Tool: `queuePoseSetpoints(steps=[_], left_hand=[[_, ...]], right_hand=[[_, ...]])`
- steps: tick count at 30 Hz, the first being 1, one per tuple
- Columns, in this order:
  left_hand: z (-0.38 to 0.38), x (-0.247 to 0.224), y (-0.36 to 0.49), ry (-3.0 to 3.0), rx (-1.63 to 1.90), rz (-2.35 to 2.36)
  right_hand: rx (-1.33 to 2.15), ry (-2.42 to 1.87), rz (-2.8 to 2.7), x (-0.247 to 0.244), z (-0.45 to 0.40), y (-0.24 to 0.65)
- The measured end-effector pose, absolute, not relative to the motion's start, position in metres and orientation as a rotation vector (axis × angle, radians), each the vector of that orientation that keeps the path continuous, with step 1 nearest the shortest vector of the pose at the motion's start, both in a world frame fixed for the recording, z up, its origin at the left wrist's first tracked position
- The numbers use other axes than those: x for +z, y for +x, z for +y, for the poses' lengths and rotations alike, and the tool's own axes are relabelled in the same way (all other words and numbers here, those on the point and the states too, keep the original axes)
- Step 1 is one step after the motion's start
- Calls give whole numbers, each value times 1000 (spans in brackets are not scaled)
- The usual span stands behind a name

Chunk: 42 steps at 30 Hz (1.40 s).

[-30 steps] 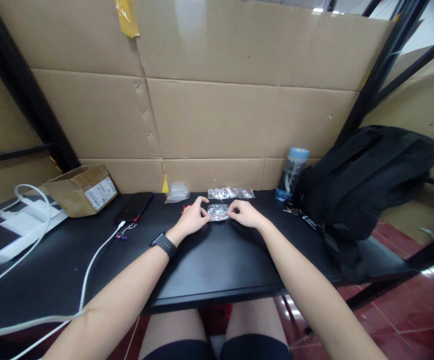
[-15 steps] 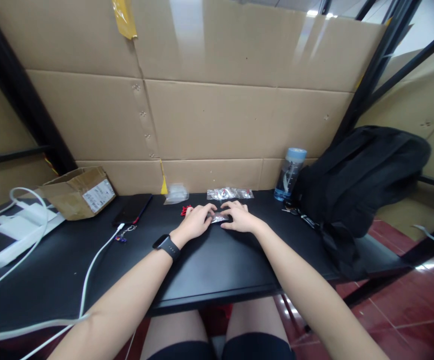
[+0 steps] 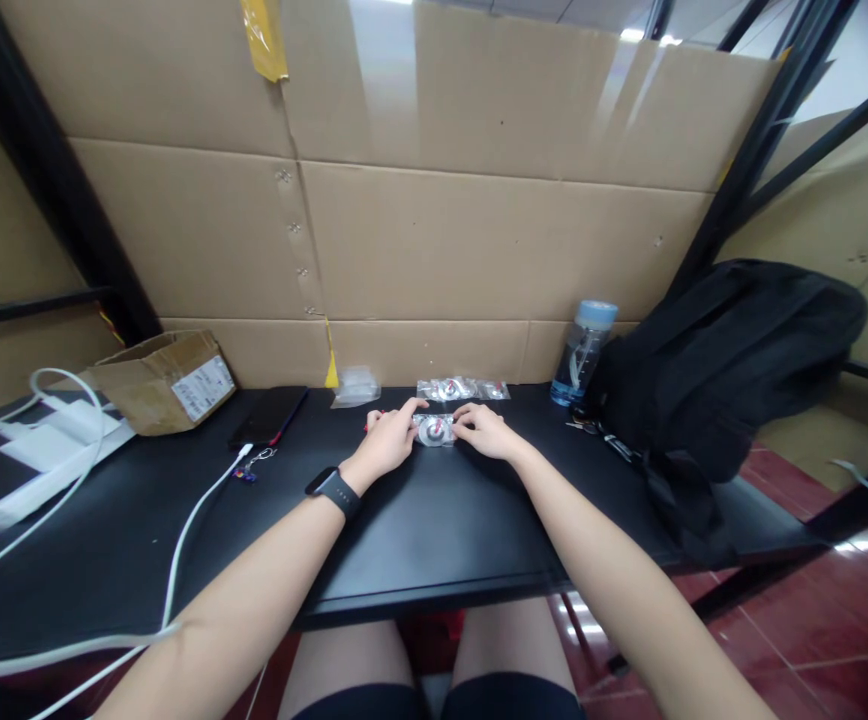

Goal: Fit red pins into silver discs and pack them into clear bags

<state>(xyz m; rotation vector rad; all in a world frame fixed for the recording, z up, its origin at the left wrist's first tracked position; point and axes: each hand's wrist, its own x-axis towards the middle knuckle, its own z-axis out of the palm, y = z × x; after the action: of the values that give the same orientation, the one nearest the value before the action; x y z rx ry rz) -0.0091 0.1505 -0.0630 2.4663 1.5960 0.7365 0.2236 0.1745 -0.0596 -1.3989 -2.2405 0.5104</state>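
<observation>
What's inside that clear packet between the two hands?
The clear packet shows a round, dark-ringed piece and a bit of red. Fingers of the left hand and right hand cover its ends, hiding anything there.

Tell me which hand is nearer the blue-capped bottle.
Right. The right hand is at the right end of the clear packet, with the bottle beyond it to the right; the left hand is at the packet's left end, farther off.

Bottle [image 3: 584, 352] between packets [image 3: 462, 389] and backpack [image 3: 734, 350], phone [image 3: 267, 418] right of box [image 3: 165, 383], all on table [image 3: 434, 540].
</observation>
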Motion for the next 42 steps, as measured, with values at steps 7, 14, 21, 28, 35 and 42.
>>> queuePoseSetpoints(steps=[7, 14, 21, 28, 35, 42], left_hand=[[151, -63, -9, 2401, 766, 1604], [149, -58, -10, 2331, 809, 1574], [149, -58, -11, 2426, 810, 1529], [148, -53, -9, 2387, 860, 1562], [150, -48, -20, 2402, 905, 1652], [169, -44, -61, 2342, 951, 1874]], right_hand=[[453, -1321, -2214, -66, 176, 222], [487, -1299, -2180, -66, 176, 221], [558, -1365, -2075, -73, 179, 220], [651, -1139, -1887, -76, 187, 219], [509, -1478, -1634, -60, 214, 262], [462, -1697, -1491, -52, 262, 296]])
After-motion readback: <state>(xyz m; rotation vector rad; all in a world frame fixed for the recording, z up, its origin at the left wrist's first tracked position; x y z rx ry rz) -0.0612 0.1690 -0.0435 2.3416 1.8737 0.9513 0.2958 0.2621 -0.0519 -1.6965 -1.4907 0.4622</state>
